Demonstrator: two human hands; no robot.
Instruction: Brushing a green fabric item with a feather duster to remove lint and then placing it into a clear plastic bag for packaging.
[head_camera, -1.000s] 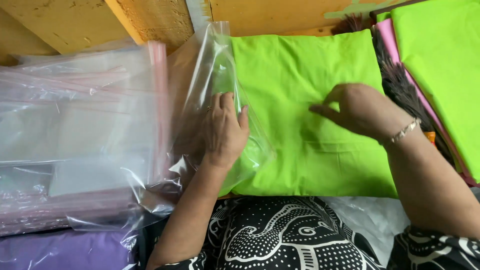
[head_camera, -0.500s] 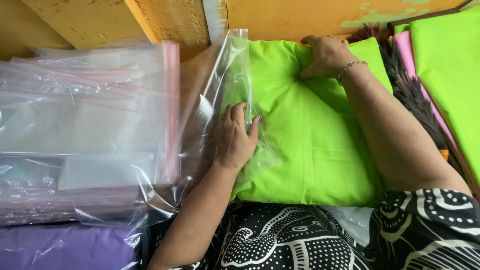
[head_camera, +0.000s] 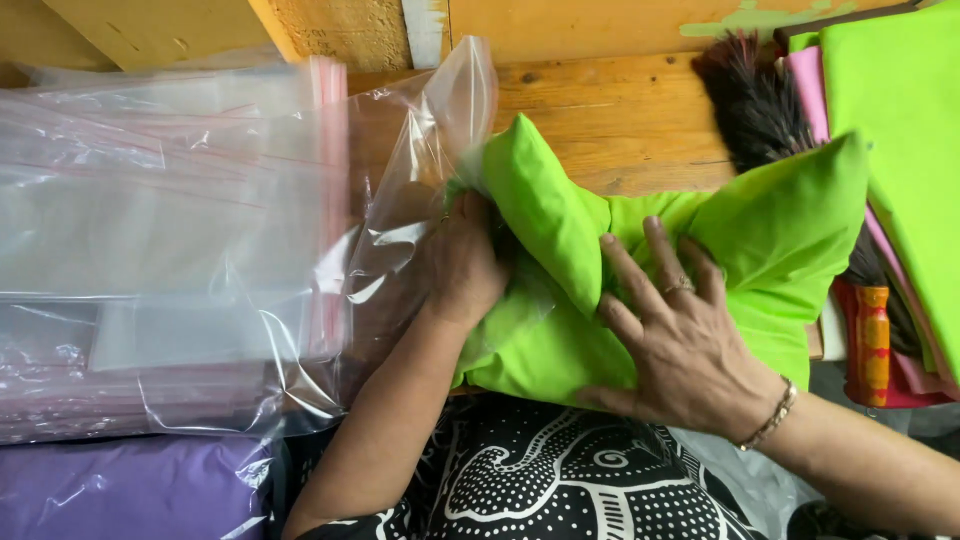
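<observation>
A bright green folded cloth (head_camera: 770, 230) lies bunched on the wooden tabletop (head_camera: 610, 120), its two ends raised. My left hand (head_camera: 465, 265) is inside a clear plastic bag (head_camera: 410, 190) and grips the cloth's left end through the bag's mouth. My right hand (head_camera: 680, 330), with a ring and a bracelet, presses flat on the cloth's middle, fingers spread.
A stack of clear plastic bags (head_camera: 170, 240) with pink strips fills the left. A purple bagged cloth (head_camera: 120, 490) lies at the bottom left. More green (head_camera: 900, 120) and pink cloths and a dark brush (head_camera: 750, 100) sit at the right. My patterned black-and-white garment (head_camera: 530, 480) is below.
The cloth lay flat before; now it is bunched up with its ends lifted. My right hand came back from the far edge to the cloth's middle. My left hand closed on the cloth's left end.
</observation>
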